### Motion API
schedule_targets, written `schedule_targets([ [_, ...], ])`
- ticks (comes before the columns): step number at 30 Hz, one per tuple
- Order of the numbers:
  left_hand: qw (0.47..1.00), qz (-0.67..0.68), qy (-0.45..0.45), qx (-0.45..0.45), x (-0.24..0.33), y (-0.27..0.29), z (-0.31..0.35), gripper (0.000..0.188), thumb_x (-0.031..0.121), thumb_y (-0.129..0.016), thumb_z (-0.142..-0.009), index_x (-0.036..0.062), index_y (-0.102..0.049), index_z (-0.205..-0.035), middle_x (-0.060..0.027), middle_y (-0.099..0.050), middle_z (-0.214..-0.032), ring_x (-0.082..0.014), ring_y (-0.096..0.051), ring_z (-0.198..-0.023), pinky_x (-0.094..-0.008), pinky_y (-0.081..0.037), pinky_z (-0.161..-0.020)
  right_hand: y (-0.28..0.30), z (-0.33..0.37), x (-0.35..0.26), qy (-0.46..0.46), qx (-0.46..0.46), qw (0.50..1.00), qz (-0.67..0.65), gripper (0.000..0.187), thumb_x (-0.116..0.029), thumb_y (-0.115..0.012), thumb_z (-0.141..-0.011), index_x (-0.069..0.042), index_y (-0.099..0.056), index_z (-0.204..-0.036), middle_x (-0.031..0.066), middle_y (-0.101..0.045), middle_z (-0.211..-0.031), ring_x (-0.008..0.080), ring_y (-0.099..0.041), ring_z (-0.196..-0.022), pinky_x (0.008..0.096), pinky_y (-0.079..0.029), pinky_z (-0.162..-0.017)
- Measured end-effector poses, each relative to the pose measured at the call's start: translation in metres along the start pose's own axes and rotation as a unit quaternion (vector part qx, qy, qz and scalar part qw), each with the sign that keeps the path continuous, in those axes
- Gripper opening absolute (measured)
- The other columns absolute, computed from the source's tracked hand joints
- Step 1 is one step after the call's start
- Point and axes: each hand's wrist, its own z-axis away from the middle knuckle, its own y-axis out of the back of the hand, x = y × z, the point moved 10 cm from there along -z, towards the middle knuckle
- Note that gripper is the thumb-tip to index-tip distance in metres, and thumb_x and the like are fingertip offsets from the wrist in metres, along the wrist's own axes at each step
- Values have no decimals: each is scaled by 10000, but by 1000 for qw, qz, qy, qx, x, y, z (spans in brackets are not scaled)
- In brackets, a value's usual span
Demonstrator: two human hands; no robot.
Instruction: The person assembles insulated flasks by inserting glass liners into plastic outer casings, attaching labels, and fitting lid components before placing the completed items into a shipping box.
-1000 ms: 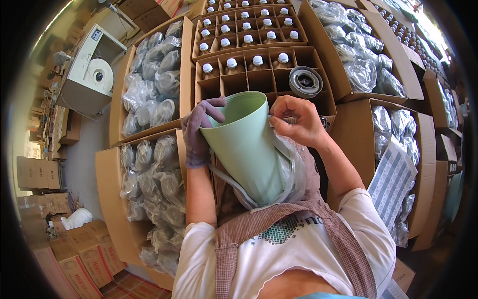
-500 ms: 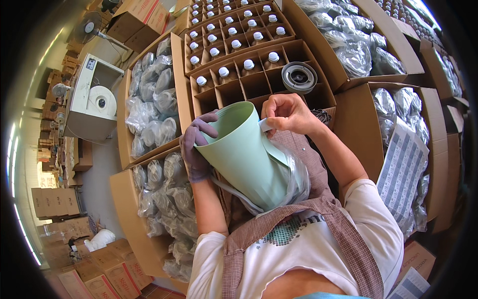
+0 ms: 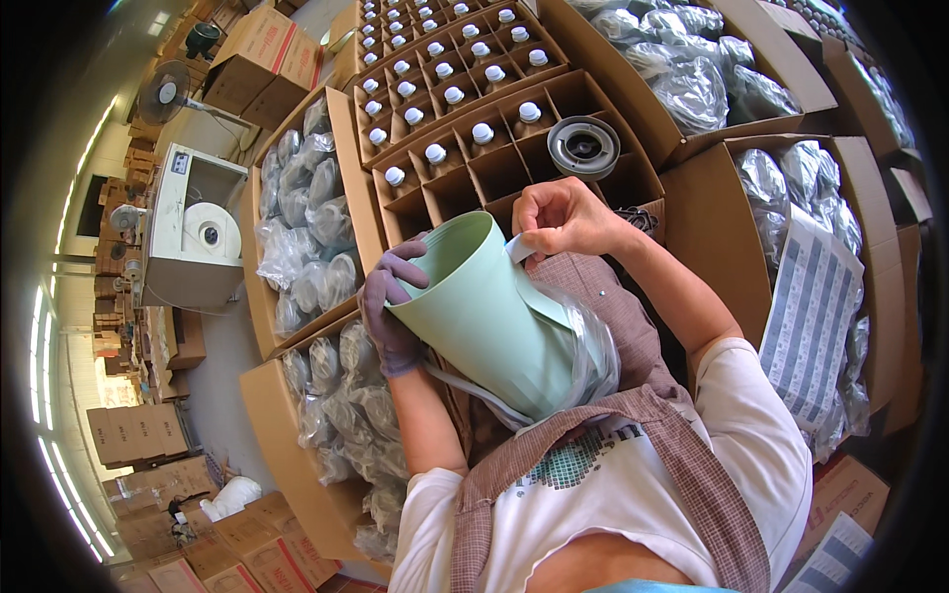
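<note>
A pale green tapered container, open at its wide top, lies tilted in front of my body. Clear plastic wrap is bunched around its lower part. My left hand, in a purple-grey glove, grips the rim on the left, fingers reaching over the edge. Bare, my right hand pinches a small white sticker between thumb and fingertips, against the container's right side just below the rim. The container's base is hidden by the wrap and my apron.
Beyond my hands stands a divided carton with white-capped bottles; a grey ring-shaped part rests on it. Cartons of plastic-wrapped items stand left and right. A sheet of printed labels lies on the right carton. A fan is far left.
The whole view has shifted slightly. Both hands keep their hold, with the sticker still pinched near the rim and the container at nearly the same tilt.
</note>
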Motion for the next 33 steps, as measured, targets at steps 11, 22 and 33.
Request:
schedule_targets([
  [11,453,848,163,223,-72,37,34,339,288,-566,-1009,40,-561,-1240,-40,-568,-1042,-171,-522,-947,-304,-517,-813,19,-21,-45,6,-26,987,157,98,-50,-702,-843,16,-633,-821,23,-660,-778,89,-646,-708,241,-547,-660],
  [22,986,70,18,152,-1,32,7,307,244,-361,-1031,35,-484,-842,-120,-576,-802,-354,-595,-960,-518,-488,-924,79,20,-47,49,156,941,297,86,-41,-633,-949,16,-637,-1013,37,-632,-868,90,-636,-729,240,-529,-677],
  [33,975,-196,-19,105,30,-4,1,419,302,-372,-1022,35,-484,-720,-144,-629,-751,-378,-653,-955,-527,-485,-975,222,174,139,-129,389,598,689,154,-192,-643,-908,-46,-648,-958,157,-671,-958,363,-675,-855,458,-541,-722],
])
